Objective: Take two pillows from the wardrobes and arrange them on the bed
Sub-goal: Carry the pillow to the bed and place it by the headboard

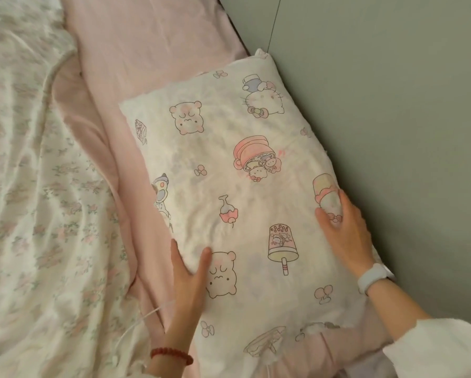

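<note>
A white pillow (228, 165) printed with pink cartoon characters lies flat on the pink bed sheet (152, 45), its long right side against the wall. My left hand (186, 290) holds the pillow's near left edge, thumb on top and fingers along the side. My right hand (346, 230) holds the right edge next to the wall, fingers curled over it. Only one pillow is in view.
A grey-green wall (392, 105) runs along the bed's right side. A crumpled floral quilt (32, 186) covers the left half of the bed. A thin white cable (147, 317) lies by my left wrist. Bare pink sheet stretches beyond the pillow.
</note>
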The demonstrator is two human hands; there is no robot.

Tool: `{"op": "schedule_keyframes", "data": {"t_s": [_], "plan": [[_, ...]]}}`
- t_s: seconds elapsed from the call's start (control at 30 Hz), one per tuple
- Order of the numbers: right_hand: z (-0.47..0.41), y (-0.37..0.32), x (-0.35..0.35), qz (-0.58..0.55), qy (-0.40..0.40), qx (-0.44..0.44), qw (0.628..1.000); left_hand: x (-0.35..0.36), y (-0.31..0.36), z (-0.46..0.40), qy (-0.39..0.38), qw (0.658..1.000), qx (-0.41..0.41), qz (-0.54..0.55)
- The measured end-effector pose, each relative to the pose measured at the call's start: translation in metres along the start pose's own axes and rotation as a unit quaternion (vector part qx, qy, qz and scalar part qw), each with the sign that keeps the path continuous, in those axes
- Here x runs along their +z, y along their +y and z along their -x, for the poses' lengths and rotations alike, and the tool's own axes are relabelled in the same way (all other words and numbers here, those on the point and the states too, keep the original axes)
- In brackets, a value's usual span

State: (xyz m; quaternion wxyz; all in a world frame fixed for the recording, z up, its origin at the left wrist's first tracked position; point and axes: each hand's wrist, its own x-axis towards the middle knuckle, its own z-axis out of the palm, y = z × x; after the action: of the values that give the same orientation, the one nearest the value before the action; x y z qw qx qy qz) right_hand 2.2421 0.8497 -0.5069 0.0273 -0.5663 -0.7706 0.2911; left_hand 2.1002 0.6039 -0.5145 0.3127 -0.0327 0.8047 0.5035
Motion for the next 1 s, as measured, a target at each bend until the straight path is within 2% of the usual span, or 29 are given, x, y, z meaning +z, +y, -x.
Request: {"op": "schedule_keyframes", "data": {"t_s": [0.1, 0.17, 0.3, 0.47, 0.53, 0.6, 0.67, 0.77, 0.9, 1.0], "plan": [[0.01, 0.017, -0.012, -0.028, -0.066, 0.101, 0.992, 0.005, 0.004, 0.007, -0.007, 1.0, -0.01, -0.012], [0.009, 0.01, -0.02, -0.033, -0.045, 0.096, 0.994, 0.008, 0.009, 0.009, -0.012, 1.0, -0.012, -0.017], [0.006, 0.008, -0.039, 0.002, 0.056, 0.068, 0.996, 0.015, 0.01, 0.02, -0.037, 0.999, -0.004, -0.006], [0.037, 0.023, -0.022, 0.141, 0.041, 0.034, 0.989, 0.022, 0.002, 0.014, -0.066, 0.996, -0.044, -0.045], [0.048, 0.022, -0.015, 0.148, 0.059, 0.027, 0.987, 0.019, 0.004, 0.01, -0.081, 0.99, -0.064, -0.099], [0.054, 0.018, -0.019, 0.141, 0.042, 0.045, 0.988, 0.012, 0.01, 0.011, -0.084, 0.981, -0.075, -0.158], [0.062, 0.008, -0.027, 0.136, 0.018, 0.05, 0.989, 0.003, 0.02, 0.016, -0.067, 0.969, -0.055, -0.23], [0.087, -0.022, -0.033, 0.111, -0.016, 0.008, 0.994, -0.021, 0.04, 0.03, -0.048, 0.954, 0.016, -0.295], [0.146, -0.086, -0.026, -0.002, -0.057, -0.065, 0.996, -0.087, 0.064, 0.056, -0.036, 0.952, 0.112, -0.284], [0.212, -0.144, -0.011, -0.097, -0.086, -0.121, 0.984, -0.16, 0.07, 0.087, 0.011, 0.947, 0.162, -0.277]]}}
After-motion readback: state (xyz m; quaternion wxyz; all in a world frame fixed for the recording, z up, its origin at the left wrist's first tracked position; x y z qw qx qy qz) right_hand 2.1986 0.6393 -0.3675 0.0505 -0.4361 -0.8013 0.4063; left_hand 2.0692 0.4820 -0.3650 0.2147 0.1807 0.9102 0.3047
